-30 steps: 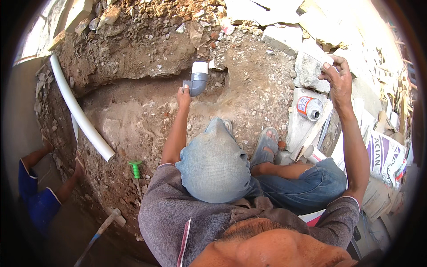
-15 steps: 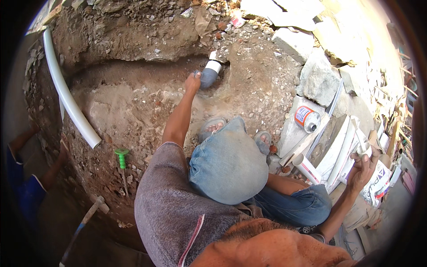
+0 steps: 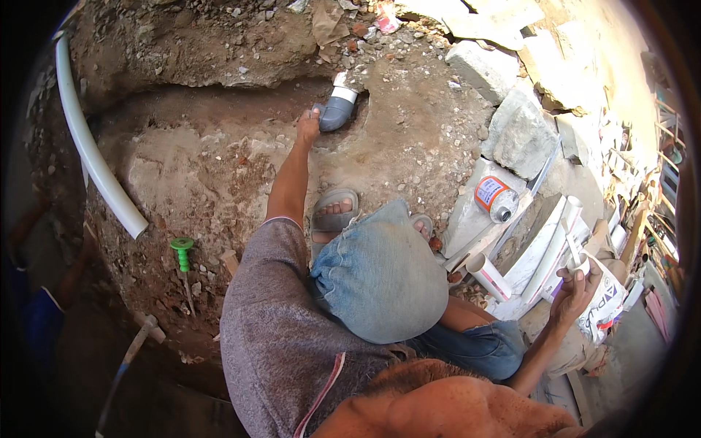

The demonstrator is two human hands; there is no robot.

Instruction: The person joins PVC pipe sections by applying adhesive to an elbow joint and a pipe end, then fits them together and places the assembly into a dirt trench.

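- Right hand (image 3: 575,290) has come down since a second ago, from beside the far stones to the nearer right, over the piled pipes; the grey elbow fitting (image 3: 336,117) has shifted to the right, its white end now leaning right rather than upright
- As the work stands, only the left hand (image 3: 309,127) looks after the fitting, while the other is off among the supplies
- Left fingers are closed on the near left end of the elbow, which sits at the right end of the trench (image 3: 197,109); whether its white end touches the soil I cannot tell
- Right fingers are bent, with something pale at their tips; whether it is gripped I cannot tell
- Smooth, dull grey plastic makes a rounded bend against crumbly brown earth full of pebbles
- A glossy white pipe (image 3: 93,150) lies along the left side, looking bowed, perhaps through the lens
- At right, a silvery can (image 3: 495,198) with an orange-edged label rests on a pale slab (image 3: 467,213), just nearer than a rough grey stone block (image 3: 520,139)
- Nearer on the left is a ribbed green chisel handle (image 3: 182,252)
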